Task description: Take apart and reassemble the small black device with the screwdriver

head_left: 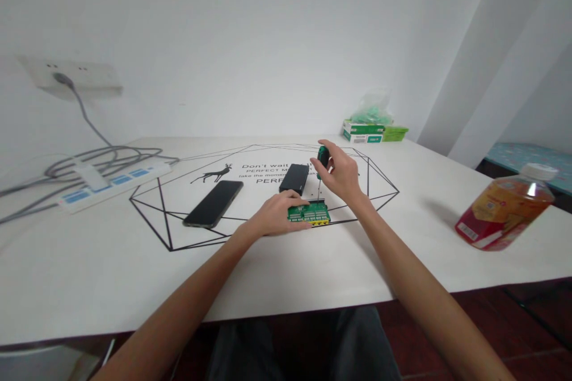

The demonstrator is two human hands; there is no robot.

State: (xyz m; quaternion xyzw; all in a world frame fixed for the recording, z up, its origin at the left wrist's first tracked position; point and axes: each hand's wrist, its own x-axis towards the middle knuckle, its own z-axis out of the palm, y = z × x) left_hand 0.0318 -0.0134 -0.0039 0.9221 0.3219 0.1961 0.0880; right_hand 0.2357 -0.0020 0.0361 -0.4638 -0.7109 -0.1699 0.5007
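Note:
A green circuit board [316,212] with a yellow strip along its near edge lies on the white table. My left hand [282,213] grips its left end, thumb at the near side and fingers over the far side. In my right hand [338,169] is a screwdriver [322,158] with a green and black handle, held upright. Its thin shaft points down to the far edge of the board; whether the tip sits in a screw is too small to tell. Just behind the board lies a black rectangular case [294,178]. A few tiny dark specks are near the shaft.
A smartphone [213,203] lies left of my left hand. Further left are a white power strip [117,183] and coiled grey cables [98,158]. A drink bottle [504,208] stands at the right. Green-and-white boxes [363,131] with a plastic bag [372,112] sit by the wall.

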